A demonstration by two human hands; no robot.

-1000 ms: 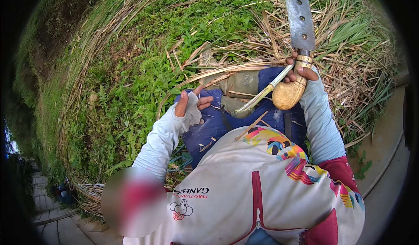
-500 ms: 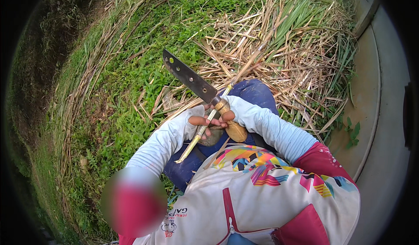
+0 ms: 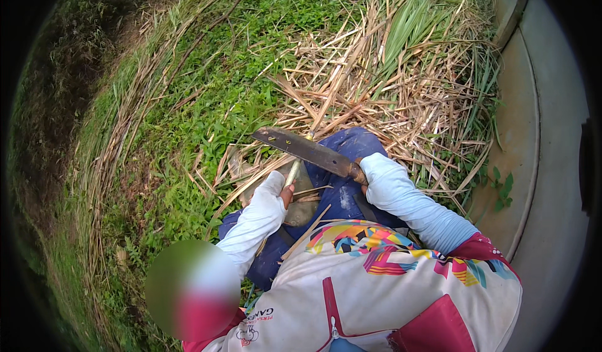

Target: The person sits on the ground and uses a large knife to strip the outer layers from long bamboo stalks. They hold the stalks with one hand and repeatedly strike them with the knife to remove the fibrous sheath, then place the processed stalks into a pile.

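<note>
My left hand [image 3: 286,194], mostly covered by a pale sleeve, is closed around a thin pale yellow-green cane stalk [image 3: 293,172]. The stalk slants up and away toward the dry leaves. A machete [image 3: 313,154] with a dark, wide blade with holes in it lies across the stalk in the picture. Whether its edge touches the stalk, I cannot tell. The machete's wooden handle is gripped by my right hand [image 3: 369,179], whose fingers are largely hidden by the sleeve. Below the hands, a grey stone-like block [image 3: 302,211] sits between my legs in blue trousers.
A heap of dry straw-coloured stalks and leaves [image 3: 401,95] spreads in front of my knees, with long green leaves [image 3: 404,29] on top. Low green weeds [image 3: 207,110] cover the ground to the left. A grey concrete wall [image 3: 555,157] runs along the right side.
My right hand has moved right, away from my left hand, and the machete's blade has swung flatter across the stalk. My left hand has shifted slightly left and down; the stalk's near end no longer shows.
</note>
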